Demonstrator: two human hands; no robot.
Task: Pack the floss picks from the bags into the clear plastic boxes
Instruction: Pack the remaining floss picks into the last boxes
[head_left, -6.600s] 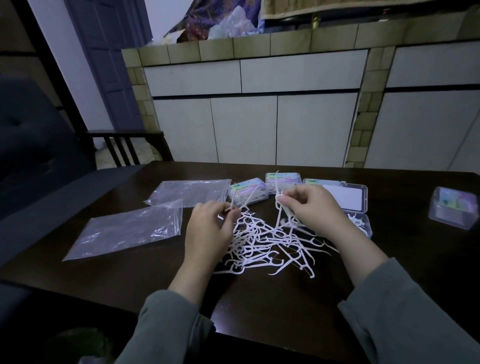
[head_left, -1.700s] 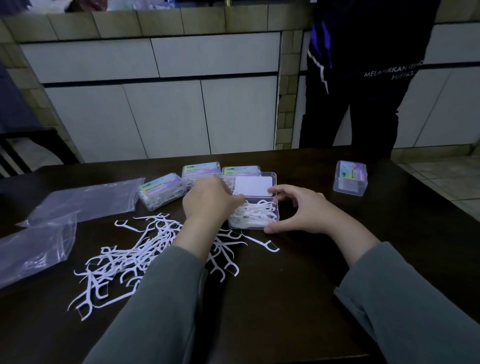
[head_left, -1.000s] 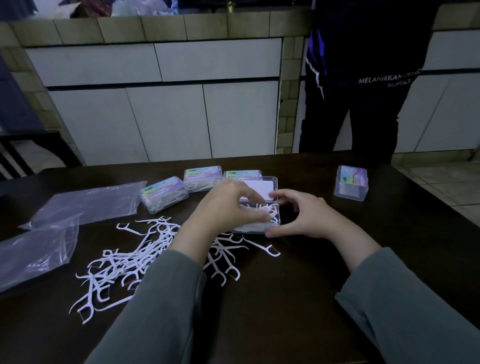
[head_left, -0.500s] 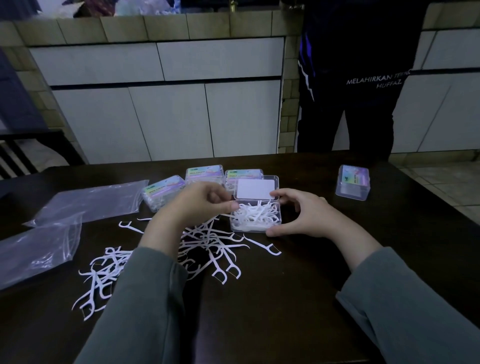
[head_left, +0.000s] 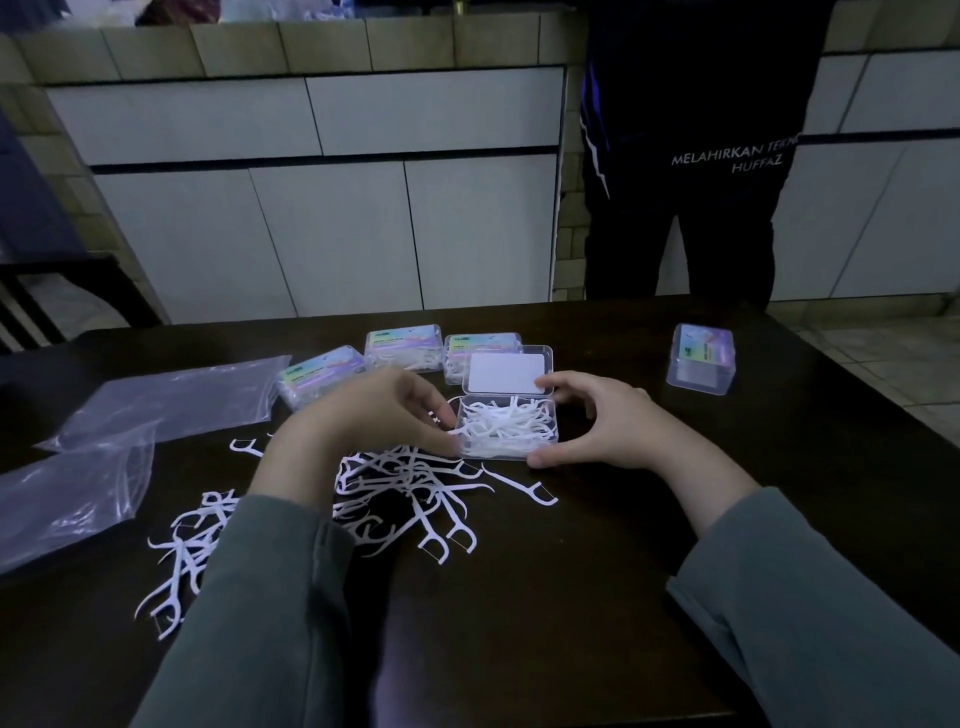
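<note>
An open clear box (head_left: 540, 449), partly filled with white floss picks, stands mid-table with its lid (head_left: 506, 372) laid back. My right hand (head_left: 602, 426) grips its right side, thumb at the front corner and index finger at the back corner. My left hand (head_left: 363, 421) is at the box's left wall with fingers and thumb curled toward it; whether they pinch picks I cannot tell. Loose floss picks (head_left: 415, 488) lie scattered in front of the box and under my left forearm. Two empty clear bags (head_left: 171, 400) (head_left: 67, 499) lie at the left.
Three closed, filled boxes (head_left: 322, 374) (head_left: 402, 345) (head_left: 483, 343) sit behind the open one. Another closed box (head_left: 701, 358) stands apart at the right. A person in dark clothes (head_left: 685, 156) stands at the table's far edge. White cabinets are behind.
My left hand pulled back from over the box toward the loose picks, then returned to the box's left wall. My right hand stayed on the box's right side.
</note>
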